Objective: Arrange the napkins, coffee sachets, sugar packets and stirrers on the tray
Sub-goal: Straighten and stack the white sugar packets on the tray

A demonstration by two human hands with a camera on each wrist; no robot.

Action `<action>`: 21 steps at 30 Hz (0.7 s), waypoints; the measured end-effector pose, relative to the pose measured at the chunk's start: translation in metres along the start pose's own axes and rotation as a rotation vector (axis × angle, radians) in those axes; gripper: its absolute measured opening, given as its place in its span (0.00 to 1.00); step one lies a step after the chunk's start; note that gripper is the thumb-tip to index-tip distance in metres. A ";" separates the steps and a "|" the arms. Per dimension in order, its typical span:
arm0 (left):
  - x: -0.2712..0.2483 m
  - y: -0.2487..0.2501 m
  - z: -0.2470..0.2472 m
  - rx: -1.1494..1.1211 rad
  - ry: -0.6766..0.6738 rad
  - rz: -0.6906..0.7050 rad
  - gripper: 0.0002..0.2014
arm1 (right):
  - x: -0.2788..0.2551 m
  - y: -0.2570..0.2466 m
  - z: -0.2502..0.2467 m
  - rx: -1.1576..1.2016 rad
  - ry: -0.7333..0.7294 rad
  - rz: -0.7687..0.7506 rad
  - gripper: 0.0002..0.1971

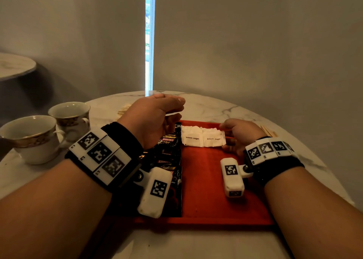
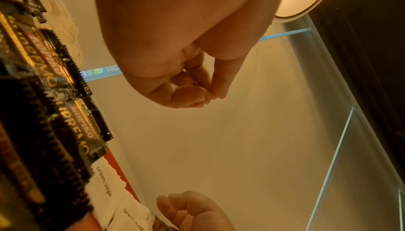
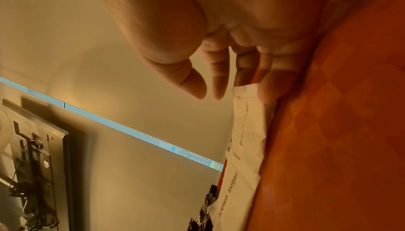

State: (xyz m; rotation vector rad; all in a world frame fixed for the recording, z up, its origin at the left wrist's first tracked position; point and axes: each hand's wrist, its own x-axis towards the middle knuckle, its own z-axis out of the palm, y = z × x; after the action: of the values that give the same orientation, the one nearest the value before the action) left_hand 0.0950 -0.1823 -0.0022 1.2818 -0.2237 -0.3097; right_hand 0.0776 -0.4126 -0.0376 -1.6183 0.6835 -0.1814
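Your left hand [image 1: 155, 119] hovers at the centre of the head view, above the far end of the black Kopiko coffee sachets [image 1: 170, 156]; its fingers hang loosely curled and grasp nothing, which the left wrist view confirms [image 2: 186, 78]. The sachets lie overlapped in a column down the left side of the red tray [image 1: 206, 180]. Right of them, along the tray's far edge, 2 white brown sugar packets [image 1: 202, 139] lie side by side, touching. Your right hand [image 1: 239, 135] rests at the right end of the right packet; in the right wrist view its lower fingers [image 3: 269, 85] touch that packet's edge [image 3: 247, 130], while thumb and forefinger stay relaxed and apart from it. Wooden stirrers [image 1: 269, 131] lie on the marble table [image 1: 225, 105] just beyond the right hand, more [image 1: 123, 109] behind the left. 2 teacups [image 1: 39, 137] stand at the left of the frame.
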 end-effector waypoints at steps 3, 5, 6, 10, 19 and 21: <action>0.001 0.000 -0.001 0.002 -0.002 -0.001 0.01 | 0.002 0.000 -0.002 -0.053 0.009 -0.017 0.08; 0.001 -0.001 -0.001 -0.001 0.000 0.000 0.01 | 0.004 0.001 -0.002 -0.063 0.012 -0.029 0.09; 0.001 -0.001 0.000 -0.002 0.001 0.001 0.01 | 0.004 0.000 -0.002 -0.061 0.017 -0.035 0.08; 0.000 0.000 0.001 -0.002 -0.001 0.003 0.01 | 0.004 -0.002 -0.002 -0.103 0.082 -0.104 0.08; 0.000 0.000 0.001 0.008 0.002 0.003 0.01 | -0.005 0.002 0.006 0.051 -0.174 0.021 0.12; -0.001 0.000 0.001 0.013 0.004 0.001 0.01 | -0.006 0.001 0.006 0.046 -0.175 0.019 0.12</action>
State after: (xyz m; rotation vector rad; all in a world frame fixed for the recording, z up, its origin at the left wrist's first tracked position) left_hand 0.0942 -0.1826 -0.0017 1.2948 -0.2234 -0.3051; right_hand 0.0760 -0.4042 -0.0380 -1.5627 0.5557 -0.0406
